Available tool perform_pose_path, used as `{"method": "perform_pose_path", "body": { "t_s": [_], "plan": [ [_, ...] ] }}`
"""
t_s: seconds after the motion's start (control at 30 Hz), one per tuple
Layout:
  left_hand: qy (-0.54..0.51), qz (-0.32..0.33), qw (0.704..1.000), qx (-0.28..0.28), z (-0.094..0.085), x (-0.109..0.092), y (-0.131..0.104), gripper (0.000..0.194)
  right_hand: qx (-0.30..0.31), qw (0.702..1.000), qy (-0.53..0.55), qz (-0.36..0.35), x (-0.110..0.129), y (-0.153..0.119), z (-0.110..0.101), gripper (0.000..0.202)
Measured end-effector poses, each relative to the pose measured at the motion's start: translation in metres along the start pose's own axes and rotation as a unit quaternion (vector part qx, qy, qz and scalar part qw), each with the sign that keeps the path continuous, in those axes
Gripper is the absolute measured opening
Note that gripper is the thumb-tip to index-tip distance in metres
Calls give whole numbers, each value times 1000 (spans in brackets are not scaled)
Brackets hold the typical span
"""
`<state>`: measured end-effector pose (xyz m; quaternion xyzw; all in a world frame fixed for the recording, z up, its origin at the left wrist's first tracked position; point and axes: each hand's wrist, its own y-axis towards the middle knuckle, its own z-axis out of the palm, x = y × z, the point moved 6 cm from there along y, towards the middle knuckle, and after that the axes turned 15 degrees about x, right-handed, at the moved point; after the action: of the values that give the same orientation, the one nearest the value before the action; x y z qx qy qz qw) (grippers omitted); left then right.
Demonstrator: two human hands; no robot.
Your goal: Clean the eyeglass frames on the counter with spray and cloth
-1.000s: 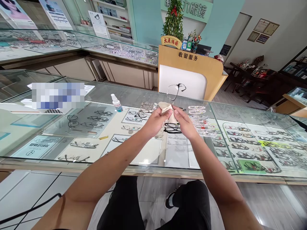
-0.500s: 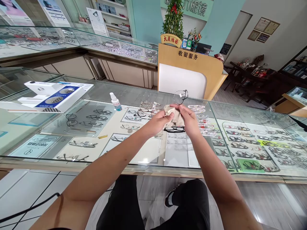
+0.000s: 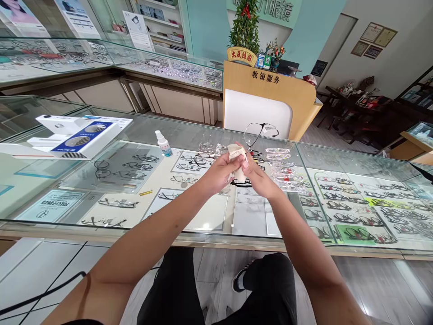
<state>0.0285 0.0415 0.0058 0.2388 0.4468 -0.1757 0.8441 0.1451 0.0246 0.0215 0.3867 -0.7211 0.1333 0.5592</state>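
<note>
A cream-coloured cloth (image 3: 237,153) is bunched between my two hands, above the glass counter. My left hand (image 3: 221,172) is closed on it, thumb on top. My right hand (image 3: 254,175) is closed at the right of the cloth and grips a pair of glasses (image 3: 260,132). Their dark thin frame sticks up beyond my fingers, with a lens and the top of the frame showing; the part held in the cloth is hidden. Behind and below my hands, more eyeglass frames (image 3: 283,170) lie in rows.
The glass display counter (image 3: 203,238) spans in front of me. A white spray bottle (image 3: 163,144) stands left of my hands, and an opened white-and-blue box (image 3: 84,135) lies farther left. Beyond is a wooden cashier desk (image 3: 270,85) with a plant (image 3: 244,27).
My right hand has moved left, closer to my left hand. The glasses have turned, so more of their frame now spreads to the right. The cloth is bunched more tightly.
</note>
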Motion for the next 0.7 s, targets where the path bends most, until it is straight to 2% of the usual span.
{"method": "perform_pose_path", "body": {
  "t_s": [0.17, 0.4, 0.57, 0.63, 0.7],
  "plan": [
    [6, -5, 1000, -2, -2, 1, 1, 54, 34, 999, -24, 2, -2, 2, 3, 83],
    [4, -10, 1000, 18, -3, 2, 3, 57, 35, 999, -28, 14, -3, 1, 1, 87],
    [10, -25, 999, 35, -5, 3, 4, 58, 47, 998, -36, 36, -2, -2, -1, 99],
    [23, -38, 999, 31, -6, 2, 2, 58, 32, 999, -18, 39, 0, -3, -5, 97],
    [39, -51, 998, 21, -7, 1, 0, 59, -6, 1000, 4, 29, 3, -4, -12, 86]
  ]
}}
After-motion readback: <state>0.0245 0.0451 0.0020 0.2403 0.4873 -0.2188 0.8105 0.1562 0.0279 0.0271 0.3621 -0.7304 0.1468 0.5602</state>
